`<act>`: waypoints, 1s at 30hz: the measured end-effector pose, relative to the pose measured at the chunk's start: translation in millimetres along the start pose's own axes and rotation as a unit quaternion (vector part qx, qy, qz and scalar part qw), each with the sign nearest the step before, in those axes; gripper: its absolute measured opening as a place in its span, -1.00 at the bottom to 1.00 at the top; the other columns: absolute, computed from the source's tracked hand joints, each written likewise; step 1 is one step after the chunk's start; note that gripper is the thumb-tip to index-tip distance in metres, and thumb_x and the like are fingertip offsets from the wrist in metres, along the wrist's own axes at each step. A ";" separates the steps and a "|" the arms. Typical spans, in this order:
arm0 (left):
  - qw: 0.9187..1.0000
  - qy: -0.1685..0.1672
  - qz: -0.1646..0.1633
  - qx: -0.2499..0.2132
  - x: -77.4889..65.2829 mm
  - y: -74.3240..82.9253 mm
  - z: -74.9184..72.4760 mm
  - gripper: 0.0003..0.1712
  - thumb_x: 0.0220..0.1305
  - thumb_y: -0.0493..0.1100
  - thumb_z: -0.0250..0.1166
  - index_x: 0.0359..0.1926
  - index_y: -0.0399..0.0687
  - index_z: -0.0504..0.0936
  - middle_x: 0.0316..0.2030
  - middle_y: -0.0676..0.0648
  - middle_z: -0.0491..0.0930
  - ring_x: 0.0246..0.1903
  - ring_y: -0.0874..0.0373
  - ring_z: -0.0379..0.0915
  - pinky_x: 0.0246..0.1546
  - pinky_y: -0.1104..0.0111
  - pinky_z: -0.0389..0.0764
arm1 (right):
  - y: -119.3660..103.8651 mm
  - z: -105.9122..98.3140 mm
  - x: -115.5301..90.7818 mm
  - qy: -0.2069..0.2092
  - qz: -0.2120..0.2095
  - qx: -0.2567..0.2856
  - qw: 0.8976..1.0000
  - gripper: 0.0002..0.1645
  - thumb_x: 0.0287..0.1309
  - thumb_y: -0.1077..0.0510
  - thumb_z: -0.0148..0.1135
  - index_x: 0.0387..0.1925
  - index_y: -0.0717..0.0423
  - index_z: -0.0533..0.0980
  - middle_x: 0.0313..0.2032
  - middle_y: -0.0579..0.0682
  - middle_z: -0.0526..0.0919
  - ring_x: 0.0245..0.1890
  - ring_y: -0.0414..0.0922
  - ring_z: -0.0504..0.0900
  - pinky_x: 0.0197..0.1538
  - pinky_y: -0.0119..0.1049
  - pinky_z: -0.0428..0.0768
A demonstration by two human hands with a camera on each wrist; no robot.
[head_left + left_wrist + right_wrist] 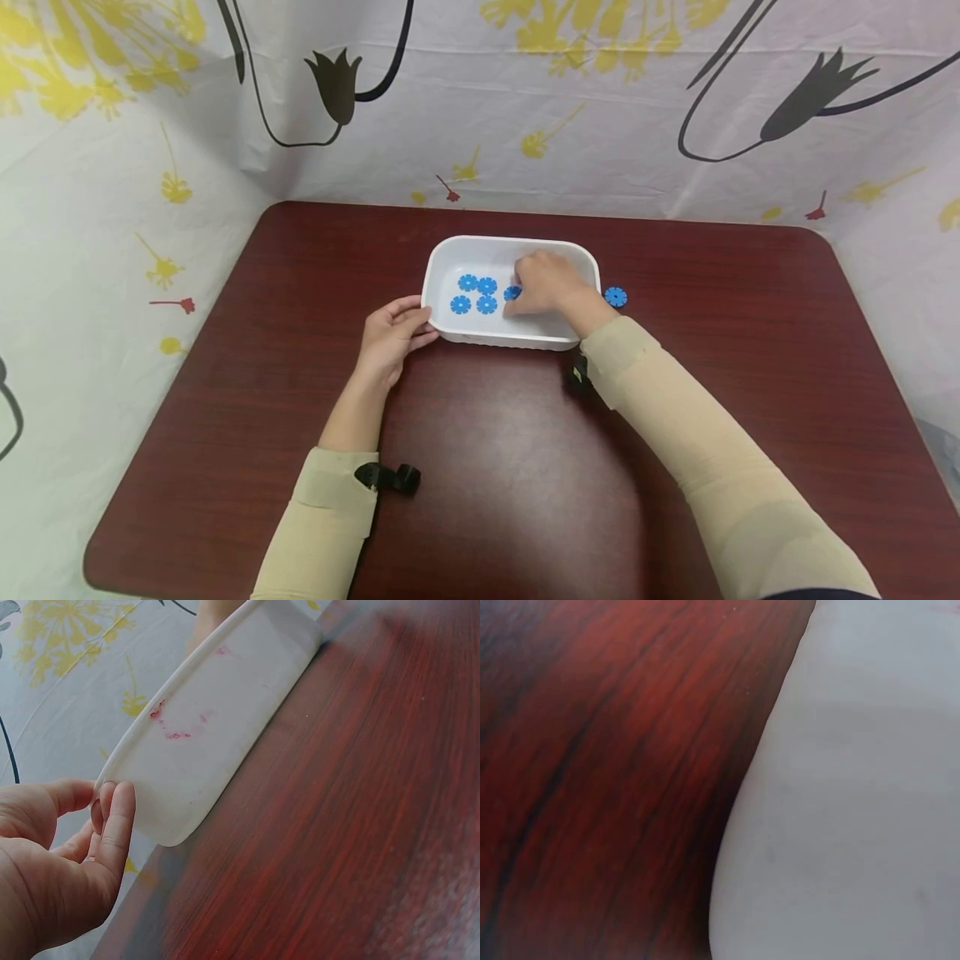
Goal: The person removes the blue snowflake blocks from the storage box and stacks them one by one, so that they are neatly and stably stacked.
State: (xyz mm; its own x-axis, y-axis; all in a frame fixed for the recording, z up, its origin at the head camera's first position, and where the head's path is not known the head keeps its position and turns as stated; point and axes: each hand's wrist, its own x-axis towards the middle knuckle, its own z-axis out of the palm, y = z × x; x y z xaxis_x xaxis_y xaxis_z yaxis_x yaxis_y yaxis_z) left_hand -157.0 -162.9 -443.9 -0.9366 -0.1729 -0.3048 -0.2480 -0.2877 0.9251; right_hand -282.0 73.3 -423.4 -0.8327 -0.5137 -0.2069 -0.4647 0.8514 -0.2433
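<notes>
A white plastic tray (pixel 517 333) sits on the table, its outer wall (pixel 202 727) marked with pink stains in the left wrist view. My left hand (pixel 393 333) holds the tray's left end by the rim, thumb and fingers (pixel 116 829) at the corner. Inside lie several blue notched discs (pixel 487 305), flat and close together on the left half. My right hand (pixel 551 283) reaches into the tray and pinches another blue notched disc (pixel 512 293) between thumb and fingers, partly hidden by them. The right wrist view catches only the tray wall (pixel 840 795) and tabletop, no hand.
One more blue notched disc (pixel 616 297) lies on the table just right of the tray. The dark red-brown table (pixel 517 467) has rounded corners. A white patterned sheet (pixel 420 92) hangs behind it and along the sides.
</notes>
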 end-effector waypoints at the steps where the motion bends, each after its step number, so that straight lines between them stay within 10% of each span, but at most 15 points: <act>1: 1.000 -0.001 0.000 0.000 0.2 -0.1 -0.1 -0.61 0.39 -0.37 0.27 0.19 -0.42 0.50 -0.03 -0.42 0.61 -0.43 0.20 0.66 -0.24 0.34 0.79 | -0.4 -0.5 -0.6 0.000 0.000 0.001 1.000 -0.49 -0.06 -0.20 0.51 -0.35 0.12 0.55 -0.34 0.05 0.56 -0.26 0.00 0.47 -0.17 -0.14 0.51; 30: 1.000 -0.002 0.002 0.000 0.2 -0.7 -0.5 -0.62 0.39 -0.37 0.26 0.18 -0.42 0.50 -0.03 -0.43 0.61 -0.43 0.20 0.67 -0.25 0.34 0.79 | 3.7 -0.9 -8.4 0.019 -0.008 -0.047 0.999 -0.48 -0.08 -0.24 0.46 -0.51 0.10 0.50 -0.44 0.04 0.52 -0.35 0.00 0.47 -0.27 -0.13 0.50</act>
State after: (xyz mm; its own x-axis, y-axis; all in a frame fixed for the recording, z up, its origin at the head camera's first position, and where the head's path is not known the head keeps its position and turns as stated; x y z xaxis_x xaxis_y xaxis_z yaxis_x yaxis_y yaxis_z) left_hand -156.9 -163.2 -444.8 -0.9382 -0.1708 -0.3009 -0.2447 -0.2873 0.9261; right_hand -277.0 80.9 -421.7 -0.8352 -0.5238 -0.1676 -0.5024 0.8506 -0.1548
